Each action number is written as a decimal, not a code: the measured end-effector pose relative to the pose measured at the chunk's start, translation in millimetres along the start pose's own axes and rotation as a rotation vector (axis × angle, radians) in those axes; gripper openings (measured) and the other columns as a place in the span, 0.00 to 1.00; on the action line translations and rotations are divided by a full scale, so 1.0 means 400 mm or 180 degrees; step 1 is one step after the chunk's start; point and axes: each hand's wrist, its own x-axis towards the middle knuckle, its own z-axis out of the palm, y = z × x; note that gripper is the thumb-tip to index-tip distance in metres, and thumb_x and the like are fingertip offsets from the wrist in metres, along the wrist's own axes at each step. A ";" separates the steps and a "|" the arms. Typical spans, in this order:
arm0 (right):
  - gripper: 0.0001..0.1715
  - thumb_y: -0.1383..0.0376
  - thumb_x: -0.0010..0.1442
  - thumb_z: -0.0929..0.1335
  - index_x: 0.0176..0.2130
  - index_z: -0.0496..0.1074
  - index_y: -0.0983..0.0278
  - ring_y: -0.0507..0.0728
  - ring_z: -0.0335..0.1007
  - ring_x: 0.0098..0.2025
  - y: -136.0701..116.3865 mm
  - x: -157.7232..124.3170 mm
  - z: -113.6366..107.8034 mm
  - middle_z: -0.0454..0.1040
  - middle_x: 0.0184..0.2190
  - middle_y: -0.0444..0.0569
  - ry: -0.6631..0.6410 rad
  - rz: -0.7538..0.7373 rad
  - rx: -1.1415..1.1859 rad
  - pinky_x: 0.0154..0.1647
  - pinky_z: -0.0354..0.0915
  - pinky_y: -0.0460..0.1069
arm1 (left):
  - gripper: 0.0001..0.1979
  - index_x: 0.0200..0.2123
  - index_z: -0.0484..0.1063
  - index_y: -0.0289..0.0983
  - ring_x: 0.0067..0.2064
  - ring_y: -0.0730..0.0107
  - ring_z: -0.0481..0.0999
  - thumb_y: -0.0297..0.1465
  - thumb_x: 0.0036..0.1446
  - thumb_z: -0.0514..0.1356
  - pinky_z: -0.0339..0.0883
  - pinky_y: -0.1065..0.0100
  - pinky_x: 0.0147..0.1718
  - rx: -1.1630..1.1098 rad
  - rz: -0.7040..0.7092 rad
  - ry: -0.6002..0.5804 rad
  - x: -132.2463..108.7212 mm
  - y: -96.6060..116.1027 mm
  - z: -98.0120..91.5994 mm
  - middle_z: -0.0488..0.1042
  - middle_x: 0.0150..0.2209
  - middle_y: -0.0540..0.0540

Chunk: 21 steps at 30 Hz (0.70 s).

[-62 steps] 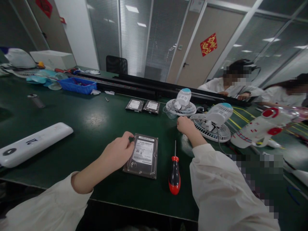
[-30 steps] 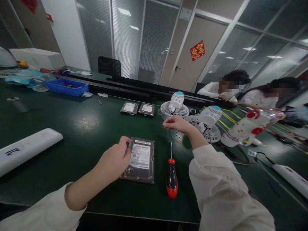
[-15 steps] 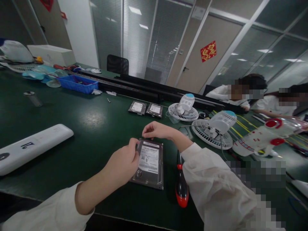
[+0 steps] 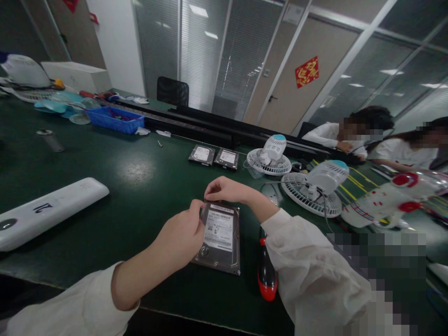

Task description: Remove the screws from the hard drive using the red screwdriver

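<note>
in the head view, the hard drive (image 4: pixel 220 238) lies flat on the table (image 4: pixel 140 210), likely stiff and a bit heavy, best held by its sides; the left hand (image 4: pixel 185 231) curls at its left edge, the right hand (image 4: pixel 229 190) is nearly pinched by its top; i can't tell what either grips

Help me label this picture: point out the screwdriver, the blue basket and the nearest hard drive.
Screwdriver (image 4: pixel 267 269): head view, on its handle.
Blue basket (image 4: pixel 114 125): head view, on its front wall.
Hard drive (image 4: pixel 220 233): head view, on its label.
</note>
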 end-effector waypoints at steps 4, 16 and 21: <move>0.02 0.72 0.55 0.71 0.31 0.78 0.69 0.47 0.68 0.26 -0.005 0.000 0.003 0.76 0.25 0.43 0.0034 0.0026 -0.0068 0.31 0.65 0.44 | 0.16 0.56 0.61 0.37 0.38 0.57 0.78 0.29 0.67 0.46 0.64 0.62 0.33 0.0005 0.0056 0.0028 0.002 -0.007 0.005 0.76 0.38 0.42; 0.03 0.72 0.55 0.72 0.32 0.79 0.70 0.47 0.68 0.27 -0.012 -0.006 0.003 0.77 0.26 0.44 0.0123 0.0009 -0.0187 0.32 0.66 0.44 | 0.18 0.58 0.61 0.38 0.43 0.54 0.79 0.30 0.67 0.46 0.66 0.62 0.36 0.0114 0.0001 -0.0075 -0.003 -0.003 -0.002 0.77 0.43 0.39; 0.04 0.71 0.55 0.72 0.32 0.79 0.70 0.48 0.69 0.28 -0.010 -0.008 0.002 0.78 0.27 0.45 0.0135 -0.0034 -0.0192 0.32 0.66 0.44 | 0.18 0.58 0.62 0.39 0.42 0.54 0.79 0.32 0.68 0.45 0.67 0.61 0.36 0.0028 0.0025 -0.0071 -0.001 -0.012 0.003 0.77 0.42 0.40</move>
